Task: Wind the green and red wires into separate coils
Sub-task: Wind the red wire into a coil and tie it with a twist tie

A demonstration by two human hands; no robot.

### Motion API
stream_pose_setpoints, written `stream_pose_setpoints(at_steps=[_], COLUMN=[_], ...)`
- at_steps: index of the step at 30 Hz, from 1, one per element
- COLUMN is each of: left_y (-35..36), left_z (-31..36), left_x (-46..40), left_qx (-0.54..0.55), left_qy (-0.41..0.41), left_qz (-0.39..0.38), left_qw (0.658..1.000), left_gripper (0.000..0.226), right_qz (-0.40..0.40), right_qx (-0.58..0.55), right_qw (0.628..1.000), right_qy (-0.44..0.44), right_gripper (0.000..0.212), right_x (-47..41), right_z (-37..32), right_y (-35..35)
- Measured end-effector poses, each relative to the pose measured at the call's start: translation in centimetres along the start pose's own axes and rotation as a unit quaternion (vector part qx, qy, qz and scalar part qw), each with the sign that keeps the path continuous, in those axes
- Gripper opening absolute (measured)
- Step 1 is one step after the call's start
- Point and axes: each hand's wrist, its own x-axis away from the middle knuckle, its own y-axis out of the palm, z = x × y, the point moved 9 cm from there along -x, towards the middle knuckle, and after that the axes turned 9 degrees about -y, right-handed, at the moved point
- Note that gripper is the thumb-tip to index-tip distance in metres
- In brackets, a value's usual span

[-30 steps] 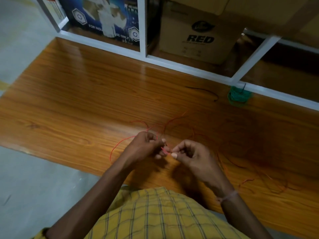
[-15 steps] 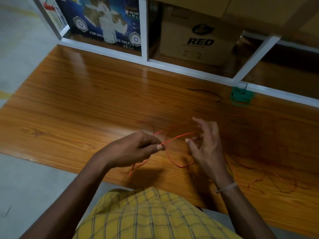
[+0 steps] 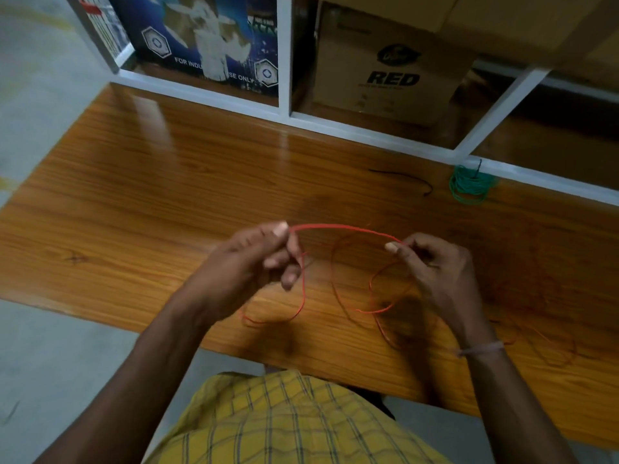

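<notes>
Both grips pinch the red wire [image 3: 341, 227], left hand [image 3: 254, 262] at nine o'clock and right hand [image 3: 432, 266] at three, stretching a span to shape a loop above the worktop [image 3: 167, 202], while the green coil [image 3: 470, 184] sits parked at one o'clock.

The wire [image 3: 341, 228] spans between left hand [image 3: 248, 262] and right hand [image 3: 435, 266]; the coil [image 3: 469, 184] lies beyond the right hand, well apart, on the table [image 3: 134, 195].
</notes>
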Motion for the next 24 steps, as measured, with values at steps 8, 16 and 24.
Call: stream_pose_setpoints(at_steps=[8,16,24], left_y=[-0.3,-2.0,2.7], left_z=[4.7,7.1,1.6], left_x=[-0.8,-0.4,-1.4], left_qx=[0.432,0.32,-0.169], left_qy=[0.082,0.193,0.068], left_qz=[-0.135,-0.019,-0.01], left_qw=[0.888,0.927,0.983], left_gripper=[0.032,0.031,0.022], right_qz=[-0.132,-0.243,-0.328], right_qx=[-0.336,-0.417,0.058], right_qw=[0.928,0.859,0.937], right_qy=[0.092,0.171,-0.102], right_gripper=[0.022,0.025,0.024], right_x=[1.8,7.7,8.0], right_z=[-1.1,-2.0,-9.7], right_y=[5.3,6.0,6.3])
